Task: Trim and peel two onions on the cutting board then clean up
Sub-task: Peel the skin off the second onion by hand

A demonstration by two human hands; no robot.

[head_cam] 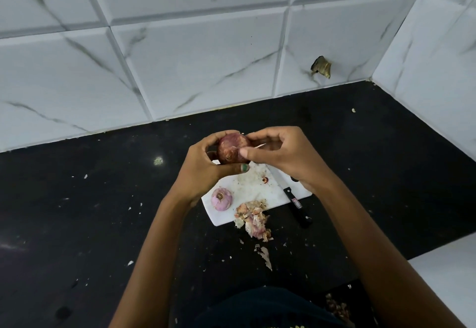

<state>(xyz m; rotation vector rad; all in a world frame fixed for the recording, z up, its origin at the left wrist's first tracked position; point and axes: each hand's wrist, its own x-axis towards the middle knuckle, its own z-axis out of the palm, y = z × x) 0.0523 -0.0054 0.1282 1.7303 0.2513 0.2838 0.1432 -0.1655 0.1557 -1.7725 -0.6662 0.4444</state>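
My left hand (206, 165) grips a reddish-brown onion (231, 147) with its skin on, held above the far end of the white cutting board (252, 186). My right hand (283, 152) pinches a strip of the onion's skin at its right side. A pale purple peeled onion (222, 199) sits on the board's near left corner. A heap of onion skins (253, 218) lies at the board's near edge and spills onto the counter. A knife with a black handle (296, 204) lies along the board's right side, its blade partly under my right wrist.
The black counter (103, 212) is dotted with small skin flakes, and a larger peel (265, 255) lies near me. White marble tiles form the walls behind and on the right. A cut onion end (264, 180) rests on the board.
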